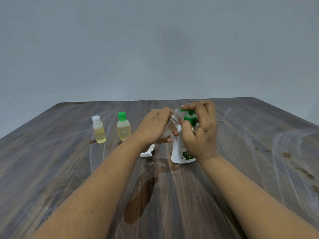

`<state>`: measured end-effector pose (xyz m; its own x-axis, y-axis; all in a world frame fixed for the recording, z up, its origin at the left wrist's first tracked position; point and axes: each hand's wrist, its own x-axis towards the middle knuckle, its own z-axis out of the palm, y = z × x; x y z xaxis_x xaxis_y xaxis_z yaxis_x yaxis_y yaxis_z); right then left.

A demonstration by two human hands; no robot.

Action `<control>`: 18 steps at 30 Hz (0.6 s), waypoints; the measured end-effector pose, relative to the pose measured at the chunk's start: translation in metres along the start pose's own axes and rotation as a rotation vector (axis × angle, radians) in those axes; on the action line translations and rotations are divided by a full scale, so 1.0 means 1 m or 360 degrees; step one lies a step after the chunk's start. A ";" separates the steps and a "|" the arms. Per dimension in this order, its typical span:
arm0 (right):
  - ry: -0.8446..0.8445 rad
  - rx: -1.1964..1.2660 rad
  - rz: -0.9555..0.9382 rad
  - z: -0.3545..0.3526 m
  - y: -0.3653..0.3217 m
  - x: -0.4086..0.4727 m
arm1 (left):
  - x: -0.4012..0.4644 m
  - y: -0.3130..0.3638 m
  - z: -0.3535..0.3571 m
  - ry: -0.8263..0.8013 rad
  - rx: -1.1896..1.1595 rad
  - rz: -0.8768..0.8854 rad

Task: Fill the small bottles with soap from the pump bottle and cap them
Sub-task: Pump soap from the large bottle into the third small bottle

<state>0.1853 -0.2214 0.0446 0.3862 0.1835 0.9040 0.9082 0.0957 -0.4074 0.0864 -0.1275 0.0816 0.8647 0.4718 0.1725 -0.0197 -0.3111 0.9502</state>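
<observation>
The left hand (155, 125) grips an open small bottle (170, 125) — tilted toward the pump bottle (181, 150) spout. The right hand's (201, 128) fingers curl over the pump head — two capped bottles (99, 130) stand well left.

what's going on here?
A person is filling a small bottle from the pump bottle. The left hand holds the uncapped clear bottle tilted, mouth at the green nozzle. The right hand is on the pump head. Two filled, capped bottles, white cap and green cap, stand to the left. A white cap lies on the wet table.
</observation>
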 end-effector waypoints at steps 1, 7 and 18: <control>-0.0006 0.0004 -0.0007 0.000 0.000 0.000 | 0.000 0.000 0.000 -0.0002 0.0001 0.0001; -0.0037 0.0031 -0.0052 -0.002 -0.002 -0.002 | 0.001 -0.001 -0.001 -0.0015 0.0022 0.0010; -0.0054 -0.0002 -0.0057 -0.002 -0.001 -0.003 | 0.001 -0.001 -0.001 -0.0031 0.0013 0.0007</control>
<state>0.1835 -0.2241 0.0429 0.3476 0.2130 0.9131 0.9216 0.1017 -0.3745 0.0865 -0.1256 0.0807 0.8741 0.4544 0.1718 -0.0198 -0.3199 0.9472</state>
